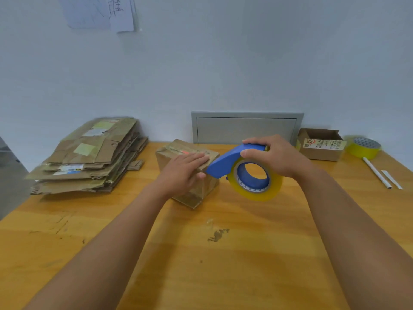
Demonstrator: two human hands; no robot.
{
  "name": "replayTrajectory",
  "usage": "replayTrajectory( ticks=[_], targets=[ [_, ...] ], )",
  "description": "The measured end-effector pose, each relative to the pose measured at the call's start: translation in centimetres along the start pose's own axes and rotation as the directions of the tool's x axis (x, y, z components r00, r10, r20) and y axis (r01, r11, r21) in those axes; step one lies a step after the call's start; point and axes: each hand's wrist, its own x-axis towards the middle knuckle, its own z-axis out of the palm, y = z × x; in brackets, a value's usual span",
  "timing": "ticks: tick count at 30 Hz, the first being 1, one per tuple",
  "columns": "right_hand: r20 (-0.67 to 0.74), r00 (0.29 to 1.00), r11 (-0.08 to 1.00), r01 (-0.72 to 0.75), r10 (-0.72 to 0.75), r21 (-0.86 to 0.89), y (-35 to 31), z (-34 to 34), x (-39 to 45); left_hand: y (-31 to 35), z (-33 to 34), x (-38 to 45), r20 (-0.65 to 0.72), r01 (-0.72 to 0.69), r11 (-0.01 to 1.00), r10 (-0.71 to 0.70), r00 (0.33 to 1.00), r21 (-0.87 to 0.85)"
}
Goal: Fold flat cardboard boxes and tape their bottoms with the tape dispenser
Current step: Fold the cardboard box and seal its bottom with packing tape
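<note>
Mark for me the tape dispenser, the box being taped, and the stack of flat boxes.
tape dispenser point(225, 161), head view, on its blue body.
box being taped point(190, 193), head view, on its near side wall.
stack of flat boxes point(89, 155), head view, on the top sheet.

Labels, wall paper — nothing legible

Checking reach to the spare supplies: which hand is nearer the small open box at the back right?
Right. The right hand grips the tape dispenser just left of the open box; the left hand rests farther left.
</note>
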Motion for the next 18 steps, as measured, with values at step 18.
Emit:
replayTrajectory(
  ticks=[18],
  targets=[
    [-0.297, 0.944, 0.983, -0.172, 0.147, -0.061, 1.9, -0.2, -2.0, 1.9, 1.2, 0.7, -0.134, 0.169, 0.979, -0.183, 0.974, -0.110]
  ],
)
